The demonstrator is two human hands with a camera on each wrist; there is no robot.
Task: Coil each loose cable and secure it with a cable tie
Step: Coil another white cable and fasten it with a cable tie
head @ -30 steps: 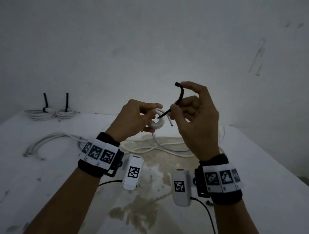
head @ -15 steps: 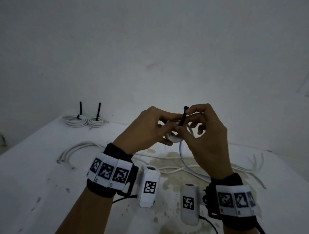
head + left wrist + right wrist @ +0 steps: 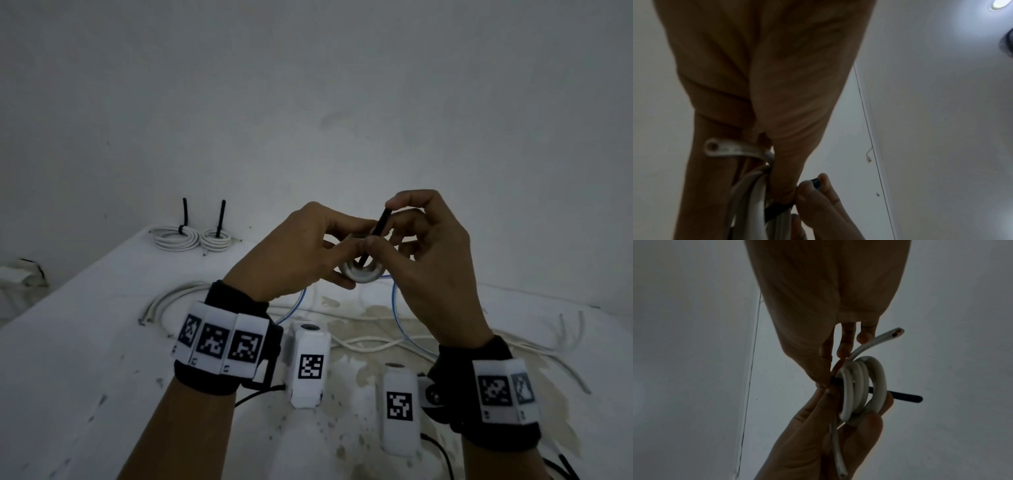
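Tying was under way above the bench (image 3: 85,342) centre. The left hand (image 3: 294,253) gripped the coiled white cable (image 3: 363,274); the right hand (image 3: 431,253) pinched the black cable tie (image 3: 380,226), already threaded through the coil. Next, probably: wrap the tail round and lock it.

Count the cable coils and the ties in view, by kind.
Tied white cable coils: 2
Untied white cable coil, held by the left hand: 1
Black plastic cable ties: 3, two upright on the tied coils, one through the held coil, pinched by the right hand
Total: 6
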